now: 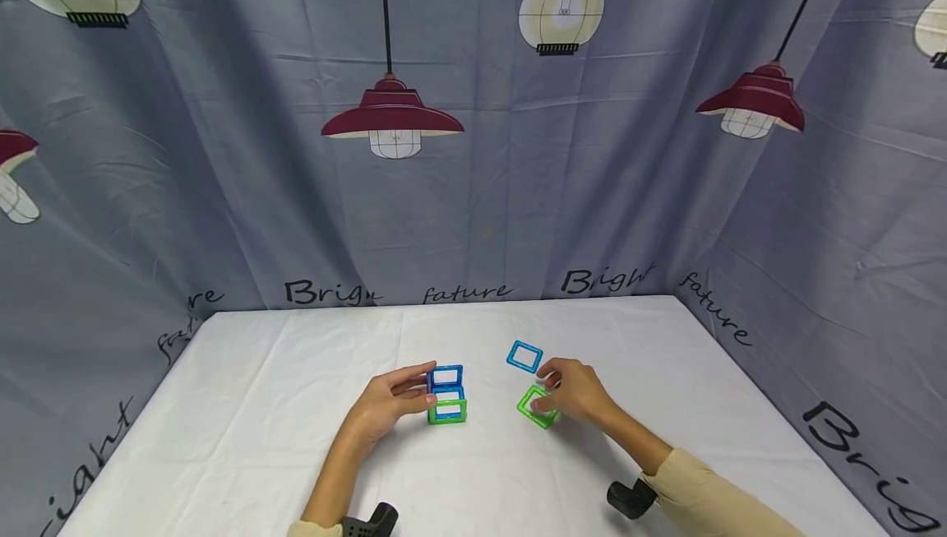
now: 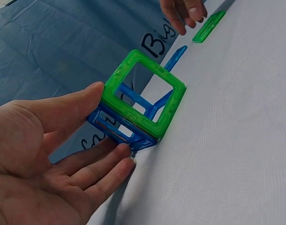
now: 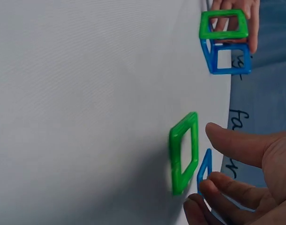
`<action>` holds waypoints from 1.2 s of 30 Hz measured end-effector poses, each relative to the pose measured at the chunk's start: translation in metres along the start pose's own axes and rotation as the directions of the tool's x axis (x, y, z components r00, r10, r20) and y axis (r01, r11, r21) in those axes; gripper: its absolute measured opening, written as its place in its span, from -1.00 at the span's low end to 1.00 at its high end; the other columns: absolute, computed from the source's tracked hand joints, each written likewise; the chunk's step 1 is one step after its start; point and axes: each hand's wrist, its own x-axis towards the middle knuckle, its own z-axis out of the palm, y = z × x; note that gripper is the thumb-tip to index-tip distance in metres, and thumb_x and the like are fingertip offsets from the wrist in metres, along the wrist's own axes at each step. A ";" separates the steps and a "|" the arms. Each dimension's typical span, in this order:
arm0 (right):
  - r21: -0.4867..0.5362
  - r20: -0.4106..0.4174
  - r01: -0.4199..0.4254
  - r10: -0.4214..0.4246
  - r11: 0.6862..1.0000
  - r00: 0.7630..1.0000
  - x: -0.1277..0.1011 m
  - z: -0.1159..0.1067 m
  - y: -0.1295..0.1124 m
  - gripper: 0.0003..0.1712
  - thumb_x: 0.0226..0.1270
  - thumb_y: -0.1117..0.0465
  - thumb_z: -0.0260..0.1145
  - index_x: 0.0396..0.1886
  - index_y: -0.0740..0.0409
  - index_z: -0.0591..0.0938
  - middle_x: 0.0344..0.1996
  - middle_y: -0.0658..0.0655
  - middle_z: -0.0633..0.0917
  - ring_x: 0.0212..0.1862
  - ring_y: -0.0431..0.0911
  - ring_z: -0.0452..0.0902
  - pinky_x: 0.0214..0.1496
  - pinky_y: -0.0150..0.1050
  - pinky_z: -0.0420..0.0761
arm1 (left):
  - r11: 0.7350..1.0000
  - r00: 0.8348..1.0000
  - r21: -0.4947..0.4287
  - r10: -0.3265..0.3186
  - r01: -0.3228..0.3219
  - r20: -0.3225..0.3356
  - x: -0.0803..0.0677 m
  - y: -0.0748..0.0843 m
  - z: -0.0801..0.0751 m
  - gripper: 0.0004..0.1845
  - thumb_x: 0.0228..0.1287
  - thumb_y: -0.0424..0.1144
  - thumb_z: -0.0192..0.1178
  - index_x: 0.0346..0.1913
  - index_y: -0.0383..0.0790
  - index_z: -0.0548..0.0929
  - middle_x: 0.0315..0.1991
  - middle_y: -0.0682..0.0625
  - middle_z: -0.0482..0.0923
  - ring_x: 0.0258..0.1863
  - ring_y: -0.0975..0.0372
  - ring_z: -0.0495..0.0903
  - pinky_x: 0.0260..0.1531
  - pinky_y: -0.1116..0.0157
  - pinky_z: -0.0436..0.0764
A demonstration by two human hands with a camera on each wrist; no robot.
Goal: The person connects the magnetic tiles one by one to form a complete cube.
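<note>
My left hand (image 1: 379, 407) holds a small box-like build of magnetic tiles at its left side. The build has a green square magnetic tile (image 2: 172, 110) in front and blue square magnetic tiles (image 1: 447, 368) behind. In the left wrist view, the thumb touches the green tile's edge and the fingers lie against a blue side. My right hand (image 1: 580, 391) hovers with bent fingers over a loose green square tile (image 3: 175, 161); a gap shows between them in the right wrist view. Just beyond lies a loose blue square tile (image 1: 528, 346), partly hidden by fingers in that view.
A white cloth covers the table (image 1: 244, 414). Behind and beside it hangs a grey-blue curtain (image 1: 481, 216) printed with lamps and lettering. Black wrist devices (image 1: 631, 499) sit at both cuffs.
</note>
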 end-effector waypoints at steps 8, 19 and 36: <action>-0.059 0.017 0.010 -0.009 0.998 1.000 -0.013 0.003 0.015 -0.34 -0.27 0.18 0.77 -0.09 0.22 0.69 -0.27 0.08 0.69 -0.21 -0.09 0.53 -0.08 -0.09 0.60 | 1.000 1.000 -0.015 0.015 -0.014 0.018 0.000 -0.001 -0.002 -0.40 0.20 -0.30 0.46 0.34 -0.13 0.59 0.28 -0.23 0.57 0.27 -0.04 0.58 0.35 -0.02 0.47; -0.065 0.025 0.063 -0.062 0.996 0.998 -0.014 0.009 0.006 -0.33 -0.34 0.28 0.77 -0.08 0.12 0.72 -0.25 0.09 0.71 -0.22 -0.09 0.53 -0.09 -0.08 0.60 | 0.999 0.999 -0.036 0.024 -0.023 0.033 0.001 -0.001 -0.002 -0.39 0.22 -0.31 0.45 0.35 -0.16 0.57 0.28 -0.24 0.57 0.29 -0.04 0.57 0.36 0.00 0.47; 0.004 0.083 0.147 -0.146 0.989 0.986 0.009 0.040 -0.029 -0.37 -0.25 0.35 0.72 -0.04 0.22 0.72 -0.19 0.08 0.73 -0.15 -0.08 0.55 0.07 -0.03 0.63 | 1.000 1.000 -0.014 0.015 -0.015 -0.007 0.002 -0.001 0.002 -0.40 0.15 -0.30 0.49 0.31 -0.13 0.62 0.24 -0.21 0.61 0.22 0.00 0.62 0.34 -0.04 0.47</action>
